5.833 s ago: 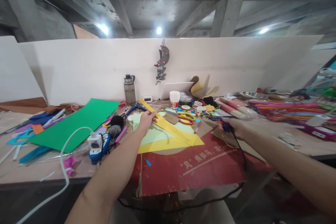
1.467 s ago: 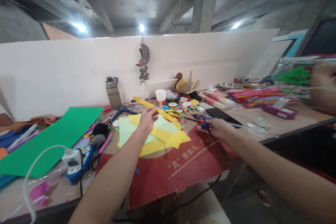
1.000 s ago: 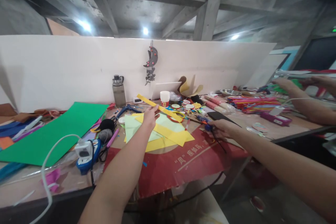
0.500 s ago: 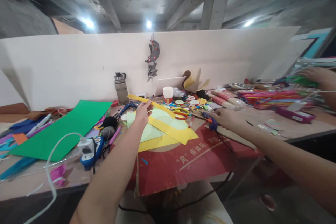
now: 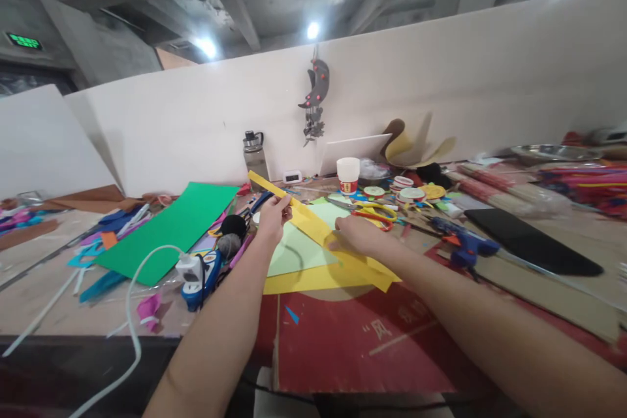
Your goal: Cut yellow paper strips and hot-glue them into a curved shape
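My left hand point(image 5: 275, 217) pinches a long yellow strip point(image 5: 306, 217) near its upper left end, thumb and fingertips closed. My right hand point(image 5: 360, 235) has its curled fingers on the same strip farther down, partly covering it. Under the strip lie a pale green sheet point(image 5: 289, 249) and a yellow sheet point(image 5: 294, 284). A blue glue gun point(image 5: 463, 240) rests on the table to the right of my right hand. Red and yellow-handled scissors point(image 5: 377, 210) lie just behind that hand.
A green sheet point(image 5: 166, 228), a plug point(image 5: 190, 268) on a blue power strip point(image 5: 200, 287) and dark pompoms are on the left. Behind stand a bottle point(image 5: 255, 157) and a paper cup point(image 5: 348, 176). A black pad point(image 5: 533, 241) lies right. Red cardboard point(image 5: 353, 346) covers the front.
My right hand has left the glue gun and come left onto the yellow strip. My left hand still holds the strip. The view has swung right to left, and another person's hand is out of sight.
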Demonstrator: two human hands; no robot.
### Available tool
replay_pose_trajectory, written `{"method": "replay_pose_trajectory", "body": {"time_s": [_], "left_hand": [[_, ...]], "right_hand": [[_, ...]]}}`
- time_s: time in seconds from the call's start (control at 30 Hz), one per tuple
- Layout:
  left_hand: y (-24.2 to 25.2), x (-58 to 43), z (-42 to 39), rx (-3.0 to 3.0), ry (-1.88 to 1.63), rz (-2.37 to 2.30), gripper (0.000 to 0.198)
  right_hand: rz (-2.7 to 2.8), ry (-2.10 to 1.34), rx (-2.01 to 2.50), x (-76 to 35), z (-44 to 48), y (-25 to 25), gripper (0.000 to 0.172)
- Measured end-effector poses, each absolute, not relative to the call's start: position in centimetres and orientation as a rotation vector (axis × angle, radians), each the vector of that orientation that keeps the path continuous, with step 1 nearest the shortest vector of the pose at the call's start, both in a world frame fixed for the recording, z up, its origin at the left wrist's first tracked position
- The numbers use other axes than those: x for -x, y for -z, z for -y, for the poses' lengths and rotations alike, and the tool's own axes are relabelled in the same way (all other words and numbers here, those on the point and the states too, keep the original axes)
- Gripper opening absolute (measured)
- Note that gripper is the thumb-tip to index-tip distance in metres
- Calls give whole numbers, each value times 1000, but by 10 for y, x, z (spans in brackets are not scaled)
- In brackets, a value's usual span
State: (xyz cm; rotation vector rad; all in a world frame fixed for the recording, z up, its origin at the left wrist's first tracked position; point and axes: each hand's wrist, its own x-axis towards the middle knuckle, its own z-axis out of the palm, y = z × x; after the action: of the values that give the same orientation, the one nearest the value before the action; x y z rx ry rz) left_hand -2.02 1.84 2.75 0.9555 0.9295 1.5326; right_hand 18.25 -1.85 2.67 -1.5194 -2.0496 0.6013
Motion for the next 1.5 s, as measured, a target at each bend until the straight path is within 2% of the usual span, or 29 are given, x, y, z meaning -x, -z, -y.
{"method": "replay_pose_trajectory", "body": {"time_s": [0.17, 0.3, 0.43, 0.6, 0.77, 0.9, 1.03, 1.37, 1.5], "left_hand": [[-24, 23, -23, -947, -1464, -950, 26], [-18, 19, -23, -940, -1419, -967, 24], [-12, 13, -21, -939, -1394, -1007, 23], [-4, 10, -21, -957, -1371, -1024, 21], [-2, 9, -19, -1011, -1266, -1052, 20], [-4, 6, -12, -1073, -1184, -1011, 24], [-5, 4, -10, -1123, -1162, -997, 27], [1, 6, -16, -1184, -1109, -1070, 30], [0, 6, -14, -1211, -1101, -1087, 30]], "right_hand": [[2119, -637, 1661, -188, 10, -16, 35], [2109, -712, 1648, -193, 7, -12, 22], [1938, -639, 1582, -192, 5, -15, 12], [1723, -535, 1502, -194, 0, -25, 21], [1668, -585, 1412, -197, -3, -24, 11], [1600, -687, 1376, -194, -4, -19, 17], [1487, -914, 1242, -192, -2, -21, 16], [1202, -1885, 544, -206, 8, -31, 28], [1138, -1972, 555, -203, 9, -32, 26]]}}
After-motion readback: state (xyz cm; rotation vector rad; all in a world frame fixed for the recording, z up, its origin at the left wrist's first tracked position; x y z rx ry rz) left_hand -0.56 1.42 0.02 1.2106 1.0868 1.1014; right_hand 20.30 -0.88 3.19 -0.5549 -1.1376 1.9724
